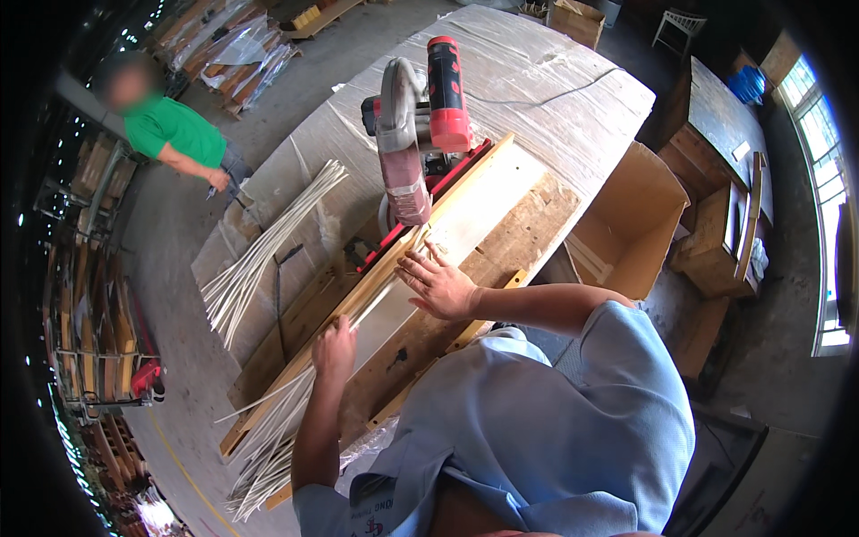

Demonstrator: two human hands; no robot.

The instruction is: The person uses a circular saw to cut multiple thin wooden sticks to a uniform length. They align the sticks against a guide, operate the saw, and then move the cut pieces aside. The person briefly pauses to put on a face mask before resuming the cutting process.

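A large surface (573, 98), draped in wrinkled pale sheeting, carries everything. A wooden saw platform (501, 242) lies slantwise across it, with a red and grey mitre saw (416, 134) standing on that. A loose bundle of thin pale rods (268, 251) rests directly on the sheeting beside the platform, and more rods (268, 447) overhang the near edge.

grey concrete floor (170, 268), yellow line near lower left. windows (828, 179) along right wall, daylight bright. open cardboard box (626, 224) beside worktop. wooden benches (716, 134) at right, white chair (677, 25) far back. racks of timber (98, 331) along left. wrapped stacks (228, 45) upper left. person in green shirt (174, 130) standing left.
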